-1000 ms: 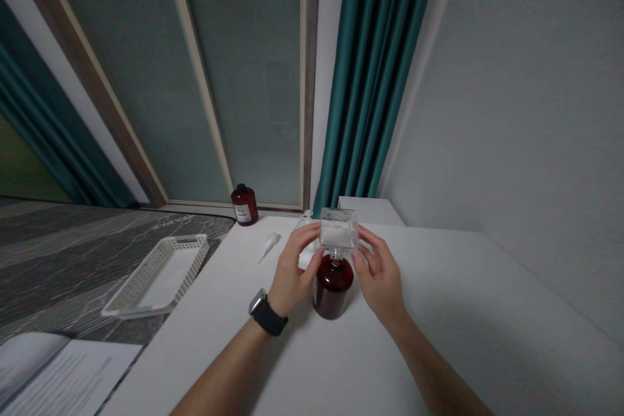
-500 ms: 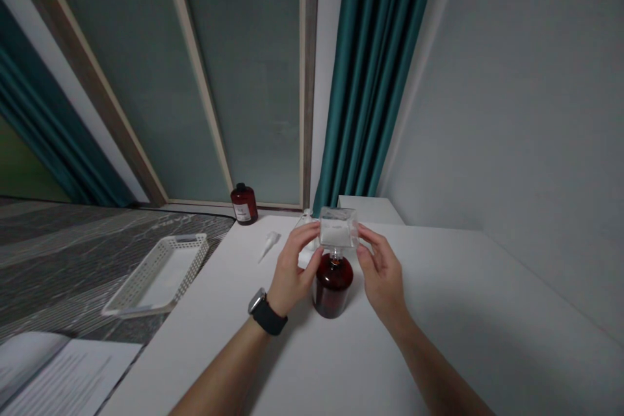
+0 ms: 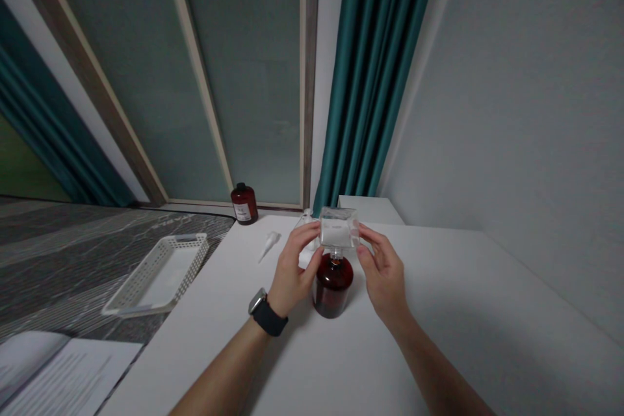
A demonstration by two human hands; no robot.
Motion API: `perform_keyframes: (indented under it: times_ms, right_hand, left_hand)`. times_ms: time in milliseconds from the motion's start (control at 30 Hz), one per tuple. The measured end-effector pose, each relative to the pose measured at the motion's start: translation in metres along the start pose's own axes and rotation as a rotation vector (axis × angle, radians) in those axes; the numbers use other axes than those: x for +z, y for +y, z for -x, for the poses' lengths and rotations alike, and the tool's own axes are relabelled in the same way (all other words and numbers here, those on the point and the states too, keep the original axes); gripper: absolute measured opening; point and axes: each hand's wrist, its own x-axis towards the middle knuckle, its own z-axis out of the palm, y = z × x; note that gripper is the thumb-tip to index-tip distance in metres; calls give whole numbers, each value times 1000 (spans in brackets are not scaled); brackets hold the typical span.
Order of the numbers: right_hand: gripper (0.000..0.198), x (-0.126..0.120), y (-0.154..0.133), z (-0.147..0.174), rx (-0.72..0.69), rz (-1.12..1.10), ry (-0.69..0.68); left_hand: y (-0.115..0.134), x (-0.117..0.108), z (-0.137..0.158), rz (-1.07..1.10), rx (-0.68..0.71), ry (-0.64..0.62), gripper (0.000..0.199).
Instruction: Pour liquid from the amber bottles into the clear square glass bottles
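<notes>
The white tabletop (image 3: 453,325) runs out to the wall (image 3: 526,110) on the right. Its left edge slants away past a basket (image 3: 195,266), which lies beyond it. Room is widest to the right and in front; the far left side holds a labelled bottle (image 3: 244,205) near the corner.

The brown bottle (image 3: 331,292) stands upright on the tabletop between the forearms, well in from the edges, and neither hand grasps it. Its mouth is straight below the grip.

The left hand (image 3: 297,266) and right hand (image 3: 383,266) face each other, about equally near, fingertips on opposite sides of the clear bottle (image 3: 338,227); together they pinch it. Whether the right thumb touches it, I cannot tell. The clear bottle is upside down above the brown one, the two axes upright and nearly in line. Its neck (image 3: 336,253) points down at the brown mouth; contact there is too small to judge.

A white nozzle (image 3: 270,245) lies left of the left hand, apart from it.
</notes>
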Motion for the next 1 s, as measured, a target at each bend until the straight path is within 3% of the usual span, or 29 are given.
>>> perform_keyframes:
  times_ms: [533,1000]
  right_hand:
    - [23,-1,1,0,16,-31,5]
    - [21,0,-2,1,-21,-15,2]
  left_hand:
    - [6,-2,-2,-29,9,-13,31]
    - [5,0,-4,148,-57,29,22]
